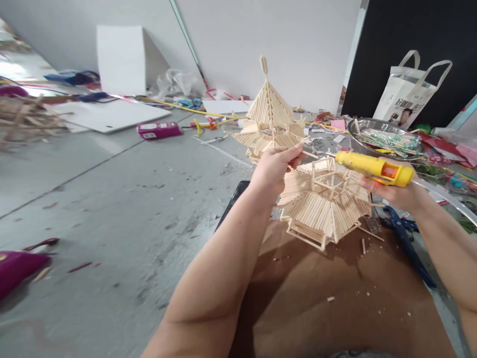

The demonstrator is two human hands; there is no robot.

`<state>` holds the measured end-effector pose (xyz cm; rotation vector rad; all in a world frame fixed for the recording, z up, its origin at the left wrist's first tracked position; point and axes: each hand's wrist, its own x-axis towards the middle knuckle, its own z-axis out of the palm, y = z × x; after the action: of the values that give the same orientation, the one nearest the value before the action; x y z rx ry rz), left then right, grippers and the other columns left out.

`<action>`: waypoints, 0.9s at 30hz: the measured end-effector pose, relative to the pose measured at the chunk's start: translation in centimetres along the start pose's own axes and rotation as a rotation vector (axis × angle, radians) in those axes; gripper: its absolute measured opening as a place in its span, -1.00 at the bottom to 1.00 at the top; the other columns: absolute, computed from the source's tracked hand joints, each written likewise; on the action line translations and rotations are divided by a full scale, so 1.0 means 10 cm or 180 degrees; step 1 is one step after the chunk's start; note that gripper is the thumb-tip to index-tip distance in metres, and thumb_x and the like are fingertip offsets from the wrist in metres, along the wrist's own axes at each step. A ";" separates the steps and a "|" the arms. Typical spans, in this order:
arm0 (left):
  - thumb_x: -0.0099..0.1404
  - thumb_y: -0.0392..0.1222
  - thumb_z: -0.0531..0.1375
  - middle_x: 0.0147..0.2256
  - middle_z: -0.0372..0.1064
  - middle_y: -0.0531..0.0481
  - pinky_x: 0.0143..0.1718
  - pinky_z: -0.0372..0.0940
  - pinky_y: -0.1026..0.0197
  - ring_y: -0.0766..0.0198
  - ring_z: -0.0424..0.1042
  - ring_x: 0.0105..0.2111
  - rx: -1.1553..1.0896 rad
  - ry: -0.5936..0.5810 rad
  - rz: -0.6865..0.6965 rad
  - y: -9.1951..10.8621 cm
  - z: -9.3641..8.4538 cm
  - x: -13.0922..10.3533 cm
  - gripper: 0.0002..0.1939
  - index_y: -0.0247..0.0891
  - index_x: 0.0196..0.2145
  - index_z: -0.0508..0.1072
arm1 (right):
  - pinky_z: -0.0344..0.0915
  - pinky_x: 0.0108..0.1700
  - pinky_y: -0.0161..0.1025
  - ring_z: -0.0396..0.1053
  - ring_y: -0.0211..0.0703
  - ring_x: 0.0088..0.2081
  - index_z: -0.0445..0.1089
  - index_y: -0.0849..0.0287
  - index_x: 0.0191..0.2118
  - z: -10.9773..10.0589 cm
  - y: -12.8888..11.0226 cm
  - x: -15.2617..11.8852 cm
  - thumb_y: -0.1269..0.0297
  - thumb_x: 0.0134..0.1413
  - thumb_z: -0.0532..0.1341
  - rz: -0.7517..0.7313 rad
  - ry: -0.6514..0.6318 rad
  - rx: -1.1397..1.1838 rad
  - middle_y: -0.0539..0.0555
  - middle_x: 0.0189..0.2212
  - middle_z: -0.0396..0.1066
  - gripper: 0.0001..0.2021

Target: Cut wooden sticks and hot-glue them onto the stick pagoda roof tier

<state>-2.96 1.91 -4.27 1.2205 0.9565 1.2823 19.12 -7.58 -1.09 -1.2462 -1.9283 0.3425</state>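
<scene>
A thin wooden stick (pixel 310 155) is pinched in the fingertips of my left hand (pixel 278 166), pointing right. My right hand (pixel 391 191) is wrapped round a yellow glue gun (pixel 365 165); its nozzle faces left, close to the stick's free end. Below both hands sits an eight-sided-looking stick roof (pixel 326 214) with a small open frame (pixel 330 184) on top. Just behind my left hand stands a second stick model (pixel 270 112) with a pointed roof and a loop at its tip.
Brown board (pixel 335 303) lies under the roof, with blue pliers (pixel 408 246) at its right. Behind are a metal bowl (pixel 383 139) of sticks, a white bag (pixel 404 97) and a purple device (pixel 159 130). Another purple object (pixel 20 266) lies left.
</scene>
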 end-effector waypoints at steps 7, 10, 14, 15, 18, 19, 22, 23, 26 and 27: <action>0.02 -0.16 0.23 -0.70 0.19 0.09 -0.58 -0.03 0.30 0.45 0.10 -0.66 -0.0191 -0.0042 -0.0211 0.00 0.03 0.00 -0.77 -0.33 -0.69 0.43 | 0.14 -0.55 -0.27 0.16 -0.30 -0.58 0.20 0.10 -0.55 0.06 -0.04 0.00 0.13 -0.11 0.28 -0.0048 -0.0040 -0.0284 -0.09 -0.64 0.17 -0.74; 0.02 -0.17 0.24 -0.70 0.19 0.08 -0.57 -0.02 0.30 0.45 0.11 -0.65 -0.0219 -0.0069 -0.0225 0.01 0.04 -0.01 -0.77 -0.33 -0.69 0.43 | 0.14 -0.52 -0.26 0.17 -0.30 -0.55 0.18 0.11 -0.56 0.07 -0.02 0.00 0.12 -0.08 0.26 -0.0058 -0.0080 -0.0199 -0.08 -0.63 0.18 -0.73; 0.03 -0.17 0.23 -0.69 0.19 0.08 -0.57 -0.01 0.29 0.45 0.12 -0.65 -0.0244 -0.0080 -0.0269 0.03 0.04 -0.02 -0.77 -0.33 -0.68 0.44 | 0.13 -0.52 -0.26 0.15 -0.31 -0.55 0.15 0.11 -0.58 0.08 -0.02 0.01 0.12 -0.08 0.25 -0.0090 -0.0108 -0.0200 -0.08 -0.63 0.17 -0.71; 0.03 -0.17 0.23 -0.69 0.19 0.08 -0.57 -0.01 0.29 0.45 0.13 -0.65 -0.0253 -0.0087 -0.0277 0.03 0.04 -0.03 -0.78 -0.33 -0.68 0.44 | 0.12 -0.52 -0.26 0.14 -0.31 -0.56 0.15 0.11 -0.58 0.08 -0.02 0.01 0.12 -0.08 0.25 -0.0095 -0.0106 -0.0204 -0.08 -0.63 0.16 -0.71; 0.03 -0.17 0.24 -0.69 0.21 0.08 -0.56 0.00 0.29 0.45 0.14 -0.65 -0.0263 -0.0112 -0.0294 0.03 0.04 -0.03 -0.78 -0.33 -0.67 0.45 | 0.12 -0.51 -0.26 0.14 -0.31 -0.55 0.16 0.11 -0.57 0.09 -0.01 0.01 0.12 -0.08 0.25 -0.0085 -0.0079 -0.0164 -0.08 -0.63 0.16 -0.72; 0.03 -0.16 0.24 -0.69 0.21 0.08 -0.55 0.01 0.29 0.45 0.14 -0.65 -0.0271 -0.0120 -0.0292 0.03 0.04 -0.03 -0.78 -0.33 -0.67 0.45 | 0.12 -0.51 -0.25 0.14 -0.30 -0.55 0.16 0.11 -0.57 0.09 -0.01 0.00 0.11 -0.08 0.25 -0.0059 -0.0074 -0.0141 -0.08 -0.63 0.16 -0.71; 0.03 -0.16 0.24 -0.69 0.21 0.08 -0.55 0.00 0.29 0.45 0.14 -0.65 -0.0295 -0.0157 -0.0280 0.03 0.04 -0.03 -0.77 -0.33 -0.67 0.45 | 0.12 -0.52 -0.25 0.15 -0.30 -0.55 0.16 0.11 -0.58 0.09 0.01 -0.01 0.09 -0.09 0.26 0.0036 -0.0050 -0.0089 -0.08 -0.64 0.16 -0.70; 0.04 -0.16 0.24 -0.69 0.21 0.08 -0.55 0.00 0.29 0.45 0.14 -0.65 -0.0298 -0.0165 -0.0279 0.03 0.04 -0.03 -0.77 -0.33 -0.67 0.46 | 0.12 -0.51 -0.25 0.15 -0.30 -0.55 0.16 0.12 -0.57 0.09 0.01 -0.01 0.09 -0.09 0.26 0.0040 -0.0047 -0.0088 -0.08 -0.64 0.16 -0.70; 0.05 -0.17 0.22 -0.69 0.20 0.08 -0.55 -0.01 0.28 0.44 0.13 -0.64 -0.0270 -0.0163 -0.0303 0.03 0.04 -0.03 -0.77 -0.32 -0.67 0.45 | 0.12 -0.51 -0.25 0.14 -0.31 -0.56 0.16 0.12 -0.57 0.09 0.00 0.00 0.10 -0.09 0.26 -0.0053 -0.0055 -0.0135 -0.08 -0.63 0.17 -0.70; 0.05 -0.17 0.22 -0.69 0.20 0.08 -0.54 -0.01 0.28 0.44 0.13 -0.64 -0.0257 -0.0159 -0.0307 0.03 0.04 -0.03 -0.77 -0.32 -0.67 0.45 | 0.12 -0.51 -0.26 0.14 -0.31 -0.56 0.16 0.12 -0.58 0.09 0.00 0.00 0.10 -0.09 0.26 -0.0093 -0.0064 -0.0165 -0.08 -0.63 0.16 -0.70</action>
<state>-2.68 1.52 -3.95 1.1255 0.9081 1.1979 18.45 -7.44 -1.63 -1.2510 -1.9818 0.2928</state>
